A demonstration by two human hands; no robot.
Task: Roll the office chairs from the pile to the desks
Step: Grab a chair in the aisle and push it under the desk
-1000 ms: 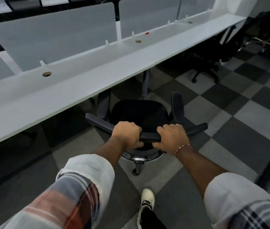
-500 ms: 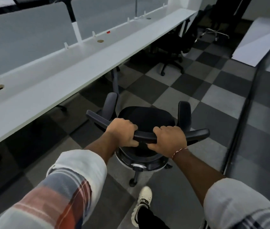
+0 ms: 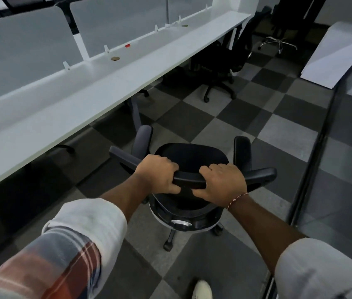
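A black office chair (image 3: 192, 157) stands on the checkered carpet in front of me, seen from behind and above. My left hand (image 3: 156, 174) grips the top bar of its backrest on the left, and my right hand (image 3: 222, 183) grips the same bar on the right. Both armrests stick out forward beside the seat. The long white desk (image 3: 67, 100) runs diagonally on the left, its edge a short way from the chair's left armrest.
Another black chair (image 3: 220, 67) sits tucked at the far end of the desk. A chrome chair base (image 3: 278, 43) lies beyond it. A white board (image 3: 341, 52) leans at the right, and a glass partition (image 3: 321, 147) runs along the right side. Grey divider screens back the desk.
The chair has rolled along the desk toward the far end and turned away from it. My view has swung right, bringing the glass partition into sight. Both hands keep their grip.
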